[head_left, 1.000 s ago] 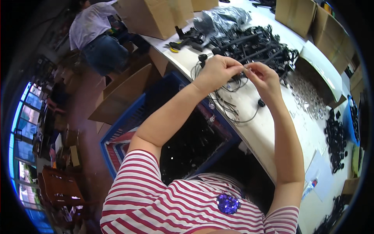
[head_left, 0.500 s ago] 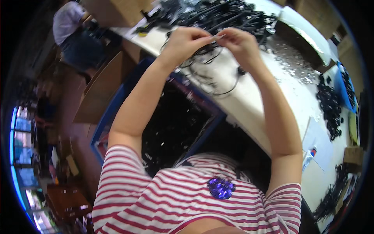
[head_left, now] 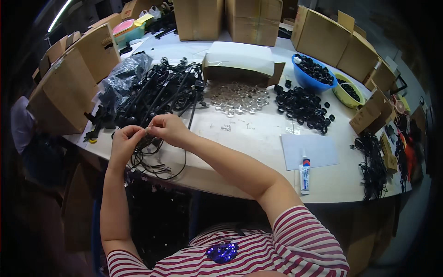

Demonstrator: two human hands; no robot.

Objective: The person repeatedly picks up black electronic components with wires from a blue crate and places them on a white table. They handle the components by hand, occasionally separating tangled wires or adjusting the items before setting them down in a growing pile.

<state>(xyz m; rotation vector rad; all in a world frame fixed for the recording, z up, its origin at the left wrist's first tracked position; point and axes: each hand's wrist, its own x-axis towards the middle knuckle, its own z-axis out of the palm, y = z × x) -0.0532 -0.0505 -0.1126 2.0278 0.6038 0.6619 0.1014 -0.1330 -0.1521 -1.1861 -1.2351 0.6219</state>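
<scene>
Above the near left part of the white table, my left hand point(head_left: 122, 145) and my right hand point(head_left: 170, 131) meet fingertip to fingertip. Both are closed in a pinch around something small and pale, mostly hidden by the fingers. Thin black cables point(head_left: 174, 174) hang and loop beneath them, down to the table's front edge. Just beyond lies a large heap of black cables and rod-like parts point(head_left: 161, 90). Many clear round discs point(head_left: 237, 98) are spread in front of an open white-topped carton point(head_left: 240, 59).
Black rings point(head_left: 302, 108) lie beside a blue bowl point(head_left: 302, 81) full of black pieces and a yellow-green basket point(head_left: 342, 98). A tube point(head_left: 305, 179) rests partly on a white sheet point(head_left: 318, 150). Black cables point(head_left: 372, 166) lie far right. Cardboard boxes point(head_left: 198, 21) line the back; a person point(head_left: 22, 124) is at left.
My view has turned rightward and taken in more of the table. My two hands now appear lower and further left, still pinched together over the cables.
</scene>
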